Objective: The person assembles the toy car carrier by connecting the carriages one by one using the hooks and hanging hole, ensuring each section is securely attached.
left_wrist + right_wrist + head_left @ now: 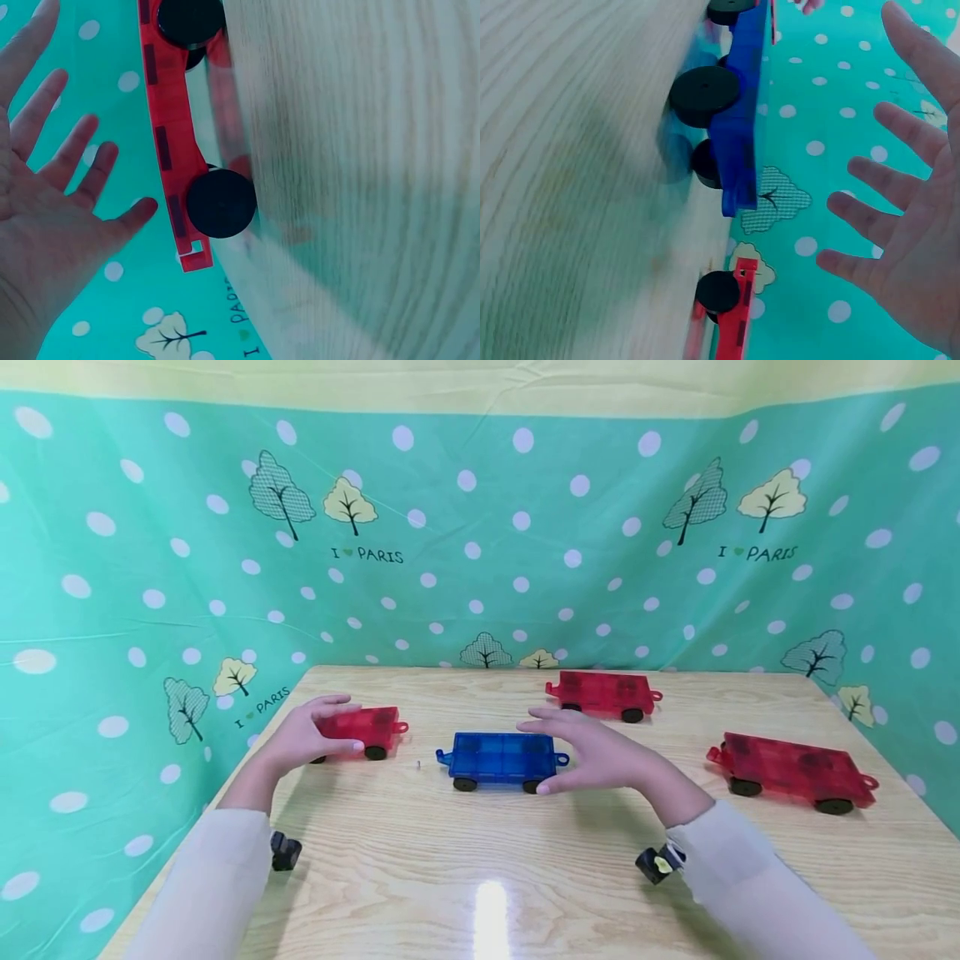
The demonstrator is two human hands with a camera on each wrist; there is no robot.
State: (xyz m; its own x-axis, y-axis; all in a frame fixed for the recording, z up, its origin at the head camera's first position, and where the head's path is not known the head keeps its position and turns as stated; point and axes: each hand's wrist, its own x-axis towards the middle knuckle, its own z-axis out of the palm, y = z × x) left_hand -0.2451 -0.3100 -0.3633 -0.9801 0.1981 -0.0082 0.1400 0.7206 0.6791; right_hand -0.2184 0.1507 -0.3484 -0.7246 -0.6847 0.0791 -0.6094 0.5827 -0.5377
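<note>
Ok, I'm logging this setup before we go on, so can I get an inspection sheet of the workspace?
Surface: wooden table, with glare at the near edge.
Job's things: small red wagon and blue wagon, both on their wheels.
Clutter: two more red wagons; a tiny speck by the blue one.
Hands: left hand at the small red wagon, right hand at the blue wagon, fingers spread open in the wrist views.
Cables: nothing seen.
Surroundings: green dotted cloth printed with trees.
</note>
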